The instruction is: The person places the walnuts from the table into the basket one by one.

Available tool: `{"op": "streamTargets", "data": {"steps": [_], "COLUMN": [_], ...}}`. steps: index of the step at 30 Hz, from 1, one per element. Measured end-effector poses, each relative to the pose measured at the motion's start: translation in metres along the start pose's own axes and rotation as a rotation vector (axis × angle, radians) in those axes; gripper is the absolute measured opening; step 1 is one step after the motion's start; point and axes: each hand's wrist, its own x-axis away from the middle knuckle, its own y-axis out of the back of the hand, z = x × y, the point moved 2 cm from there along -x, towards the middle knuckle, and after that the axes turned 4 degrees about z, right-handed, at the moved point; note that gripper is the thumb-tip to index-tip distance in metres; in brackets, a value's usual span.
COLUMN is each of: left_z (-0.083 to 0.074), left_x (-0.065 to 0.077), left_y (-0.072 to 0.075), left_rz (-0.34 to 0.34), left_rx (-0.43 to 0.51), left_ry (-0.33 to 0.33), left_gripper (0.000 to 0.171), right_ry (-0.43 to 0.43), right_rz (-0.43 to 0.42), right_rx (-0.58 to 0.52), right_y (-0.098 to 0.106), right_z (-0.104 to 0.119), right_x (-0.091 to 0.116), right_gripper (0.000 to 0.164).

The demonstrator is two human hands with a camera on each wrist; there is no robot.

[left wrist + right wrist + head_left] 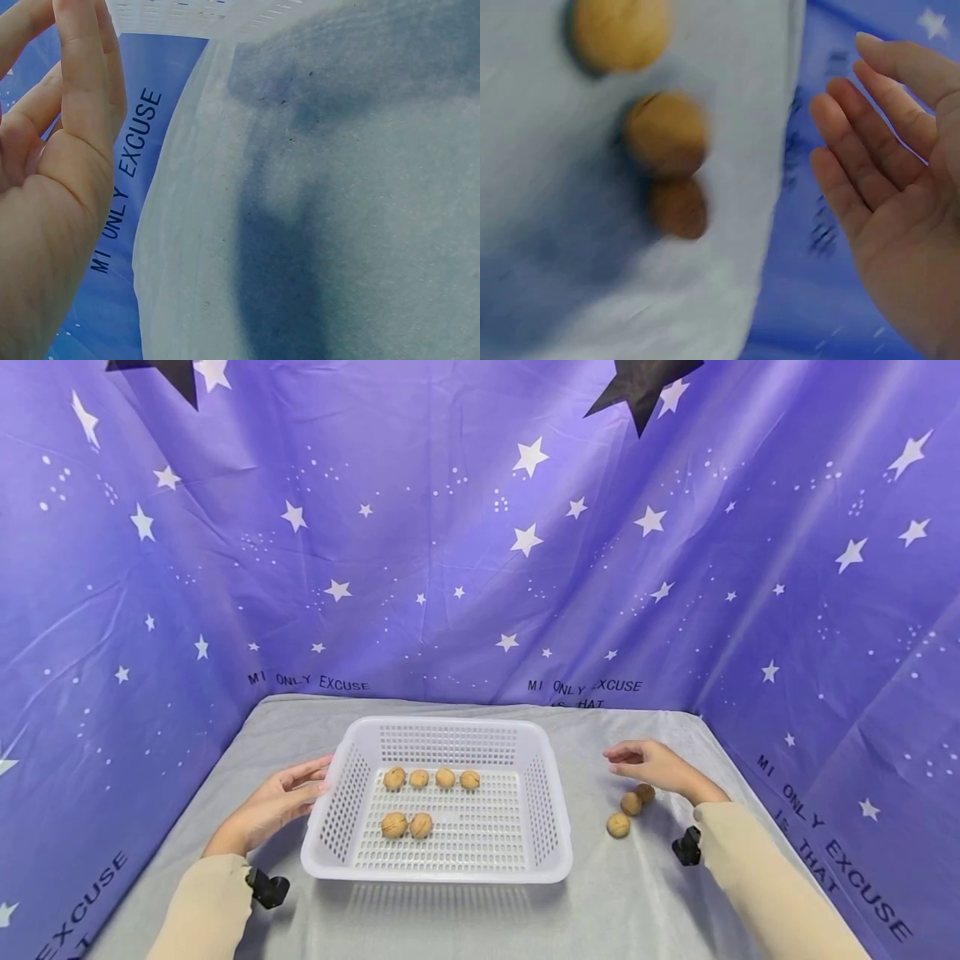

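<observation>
A white plastic basket (442,874) with perforated walls sits on the cloth. Several walnuts lie inside it in two rows: the back row (445,778) runs longer, and a front pair (393,825) rests at the left. My left hand (273,802) is at the basket's left rim with fingers fairly straight; whether every finger touches it cannot be told. To the right of the basket, my right hand (652,767) hovers with loosely bent fingers and holds nothing. Just below it are three loose walnuts (667,133), the nearest one (618,825) slightly apart from the other two.
A grey cloth (600,910) covers the table. Purple-blue curtains (450,552) with white stars and printed lettering enclose the back and both sides. A black wrist camera (267,888) is strapped at the left sleeve, another black camera (687,846) at the right.
</observation>
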Motion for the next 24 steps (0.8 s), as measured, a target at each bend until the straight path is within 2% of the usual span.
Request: {"op": "streamTargets", "data": {"steps": [10,14,24], "left_z": [0.0,0.0,0.0], "left_x": [0.0,0.0,0.0], "left_y": [0.001,0.0,-0.001], "left_rz": [0.008,0.01,-0.004], "left_rx": [-0.003,0.002,0.003], "left_ry": [-0.011,-0.016,0.001], "left_gripper": [0.061,0.061,0.063], "right_ry": [-0.174,-0.206,-0.191], "right_rz": [-0.003,-0.025,-0.066], "right_rx": [-0.083,-0.086,-0.111], "right_y": [-0.003,-0.005,-0.01], "right_z": [-0.06,-0.07,-0.079], "right_x": [0.033,0.038,0.036], "right_gripper": [0.045,0.047,0.042]}}
